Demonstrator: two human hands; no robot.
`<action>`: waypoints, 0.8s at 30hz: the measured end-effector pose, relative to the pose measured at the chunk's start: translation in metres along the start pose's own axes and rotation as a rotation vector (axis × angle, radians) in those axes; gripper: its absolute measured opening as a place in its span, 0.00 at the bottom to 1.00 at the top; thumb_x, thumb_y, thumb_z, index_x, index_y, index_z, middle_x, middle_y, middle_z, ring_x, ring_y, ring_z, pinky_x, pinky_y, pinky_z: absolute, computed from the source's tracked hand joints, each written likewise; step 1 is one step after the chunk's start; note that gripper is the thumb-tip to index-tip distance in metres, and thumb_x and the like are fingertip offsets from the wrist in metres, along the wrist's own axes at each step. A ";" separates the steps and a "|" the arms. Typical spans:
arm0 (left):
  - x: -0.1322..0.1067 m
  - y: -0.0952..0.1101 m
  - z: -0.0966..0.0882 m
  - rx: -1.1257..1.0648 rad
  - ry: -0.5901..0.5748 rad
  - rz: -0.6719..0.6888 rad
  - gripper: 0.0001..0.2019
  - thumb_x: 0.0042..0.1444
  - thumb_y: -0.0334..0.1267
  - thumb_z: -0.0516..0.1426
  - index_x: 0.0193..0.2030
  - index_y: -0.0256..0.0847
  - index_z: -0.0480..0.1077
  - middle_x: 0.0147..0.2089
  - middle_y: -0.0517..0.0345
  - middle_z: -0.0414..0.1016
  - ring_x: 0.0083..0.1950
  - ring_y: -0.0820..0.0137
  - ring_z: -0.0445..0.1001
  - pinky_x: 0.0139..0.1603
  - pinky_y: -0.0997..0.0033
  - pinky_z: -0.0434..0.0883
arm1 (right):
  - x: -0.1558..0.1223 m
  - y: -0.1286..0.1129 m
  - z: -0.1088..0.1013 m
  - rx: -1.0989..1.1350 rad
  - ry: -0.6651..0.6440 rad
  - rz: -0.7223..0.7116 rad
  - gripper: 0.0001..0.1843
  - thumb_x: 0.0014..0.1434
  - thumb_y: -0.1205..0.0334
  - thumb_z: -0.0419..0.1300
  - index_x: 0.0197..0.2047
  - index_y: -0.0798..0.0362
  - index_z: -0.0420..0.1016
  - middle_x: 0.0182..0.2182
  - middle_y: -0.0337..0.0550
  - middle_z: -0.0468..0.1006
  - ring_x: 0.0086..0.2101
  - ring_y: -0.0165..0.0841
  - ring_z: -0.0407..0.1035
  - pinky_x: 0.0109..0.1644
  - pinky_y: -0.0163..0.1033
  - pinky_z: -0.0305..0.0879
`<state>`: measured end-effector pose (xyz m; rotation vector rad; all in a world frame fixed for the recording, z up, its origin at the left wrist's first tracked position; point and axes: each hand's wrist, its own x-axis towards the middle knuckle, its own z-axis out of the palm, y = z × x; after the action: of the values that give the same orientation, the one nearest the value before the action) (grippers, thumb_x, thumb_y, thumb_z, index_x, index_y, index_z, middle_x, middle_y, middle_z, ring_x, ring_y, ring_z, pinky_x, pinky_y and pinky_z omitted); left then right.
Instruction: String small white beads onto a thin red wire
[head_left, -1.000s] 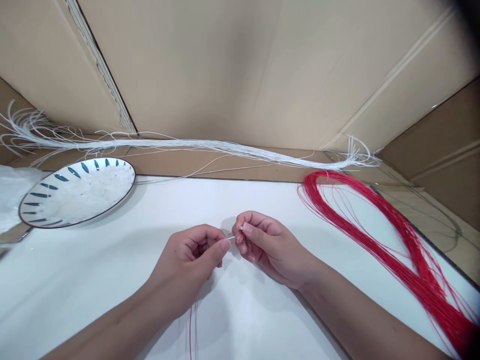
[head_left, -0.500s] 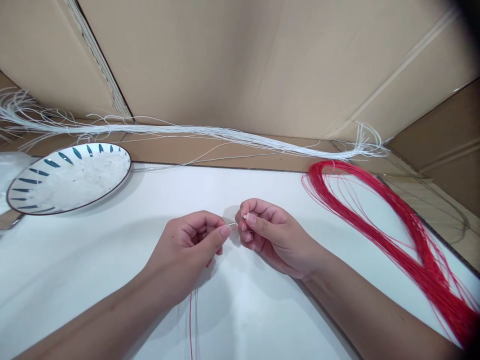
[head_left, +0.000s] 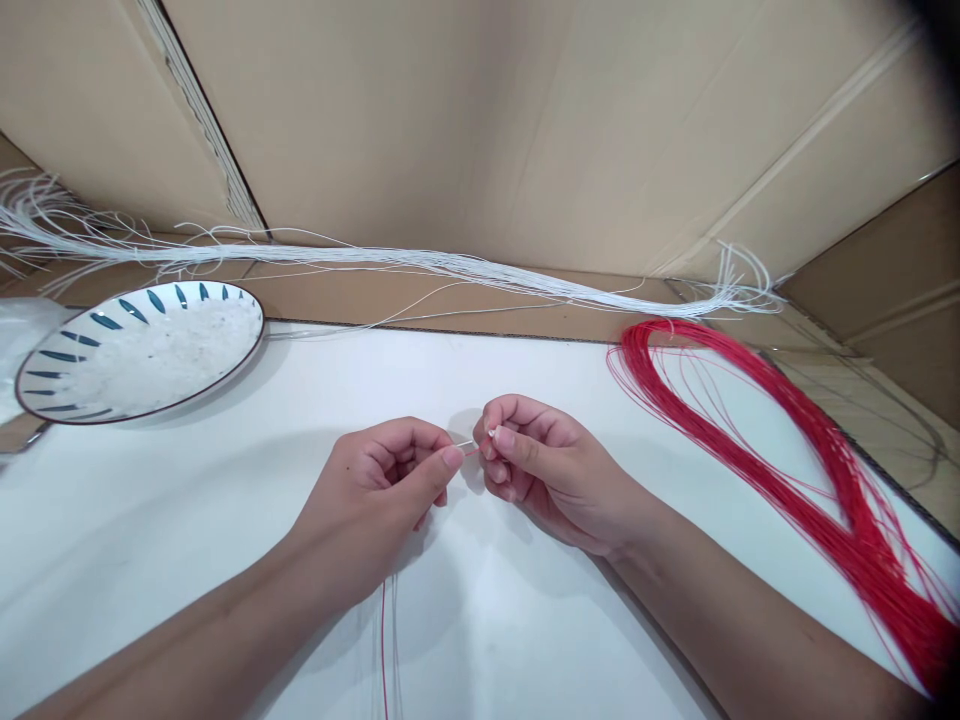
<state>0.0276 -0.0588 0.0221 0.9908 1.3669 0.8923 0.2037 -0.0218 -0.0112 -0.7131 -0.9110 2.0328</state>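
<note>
My left hand [head_left: 397, 475] is closed, thumb and index finger pinching a thin red cord [head_left: 385, 650] and a white cord. Their long ends hang below the wrist toward the near edge. A short stretch of both cords spans the small gap to my right hand [head_left: 536, 455]. That hand is closed too, its thumb and index finger pinching a tiny white piece [head_left: 492, 434], perhaps a bead or knot; its kind is too small to make out. The way the cords meet this piece is hidden by the fingertips.
An oval plate [head_left: 71, 357] with dark leaf marks holds small white bits at the left. A white cord bundle [head_left: 420, 262] lies along the cardboard wall [head_left: 450, 120]. A looped bundle of red cords [head_left: 757, 480] rests at the right of the white table [head_left: 315, 375].
Both hands keep their pinch and have barely moved. The stretch of cord between the fingertips looks straighter now. The whole view has shifted slightly.
</note>
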 end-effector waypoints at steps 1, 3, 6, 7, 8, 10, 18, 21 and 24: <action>0.000 0.000 0.000 0.000 0.000 -0.001 0.09 0.57 0.42 0.62 0.29 0.40 0.74 0.19 0.69 0.62 0.22 0.80 0.56 0.21 0.82 0.55 | 0.000 0.000 0.000 0.001 0.002 0.002 0.07 0.61 0.64 0.67 0.35 0.56 0.75 0.26 0.36 0.73 0.25 0.22 0.67 0.31 0.28 0.64; 0.000 0.000 0.000 -0.002 0.001 -0.004 0.09 0.57 0.42 0.62 0.29 0.40 0.73 0.19 0.68 0.62 0.22 0.80 0.57 0.22 0.82 0.55 | 0.000 0.000 0.000 0.006 0.004 0.006 0.07 0.61 0.64 0.67 0.35 0.56 0.74 0.26 0.36 0.73 0.25 0.22 0.67 0.30 0.28 0.64; 0.000 -0.001 -0.001 -0.006 -0.006 -0.005 0.09 0.57 0.42 0.62 0.30 0.40 0.74 0.19 0.68 0.62 0.22 0.80 0.57 0.22 0.82 0.56 | 0.000 0.001 0.000 0.009 0.006 0.011 0.07 0.61 0.64 0.67 0.35 0.56 0.74 0.26 0.36 0.73 0.24 0.22 0.67 0.29 0.27 0.64; 0.000 -0.001 -0.001 -0.007 -0.010 -0.008 0.10 0.57 0.43 0.62 0.30 0.40 0.74 0.20 0.68 0.62 0.22 0.80 0.57 0.22 0.82 0.56 | 0.000 0.001 0.000 0.008 0.006 0.010 0.07 0.61 0.63 0.68 0.35 0.56 0.74 0.26 0.36 0.73 0.24 0.22 0.67 0.29 0.27 0.64; 0.000 -0.001 -0.001 -0.007 -0.013 -0.012 0.10 0.57 0.43 0.62 0.30 0.40 0.74 0.20 0.68 0.62 0.22 0.80 0.57 0.22 0.82 0.56 | 0.000 0.000 0.000 0.006 0.005 0.010 0.07 0.61 0.63 0.68 0.35 0.56 0.74 0.26 0.36 0.72 0.24 0.22 0.66 0.29 0.27 0.64; 0.000 -0.001 -0.001 -0.006 -0.013 -0.017 0.10 0.57 0.43 0.62 0.31 0.39 0.74 0.20 0.68 0.62 0.22 0.79 0.57 0.22 0.81 0.56 | 0.000 0.000 0.000 0.003 0.004 0.010 0.07 0.61 0.63 0.68 0.35 0.56 0.74 0.25 0.35 0.72 0.24 0.22 0.66 0.29 0.27 0.64; 0.000 0.000 0.000 -0.016 -0.001 -0.016 0.10 0.56 0.43 0.63 0.29 0.41 0.74 0.19 0.68 0.61 0.22 0.78 0.57 0.22 0.79 0.56 | 0.000 -0.001 0.001 -0.020 0.024 0.019 0.09 0.59 0.61 0.69 0.34 0.55 0.74 0.25 0.36 0.72 0.23 0.23 0.65 0.27 0.28 0.63; 0.000 0.000 0.000 -0.015 0.003 -0.009 0.09 0.56 0.43 0.62 0.29 0.41 0.74 0.19 0.68 0.61 0.22 0.77 0.57 0.22 0.79 0.56 | 0.000 -0.001 0.001 -0.020 0.019 0.021 0.08 0.60 0.62 0.69 0.34 0.55 0.75 0.25 0.36 0.72 0.23 0.23 0.65 0.27 0.28 0.63; 0.000 0.000 0.000 -0.019 0.001 -0.009 0.09 0.56 0.43 0.62 0.29 0.41 0.74 0.19 0.68 0.61 0.22 0.78 0.57 0.22 0.80 0.56 | 0.000 0.000 0.000 -0.012 0.004 0.013 0.07 0.61 0.62 0.68 0.35 0.55 0.75 0.25 0.36 0.72 0.23 0.22 0.65 0.27 0.27 0.63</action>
<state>0.0278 -0.0589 0.0218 0.9694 1.3608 0.8980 0.2039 -0.0220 -0.0112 -0.7316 -0.9192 2.0384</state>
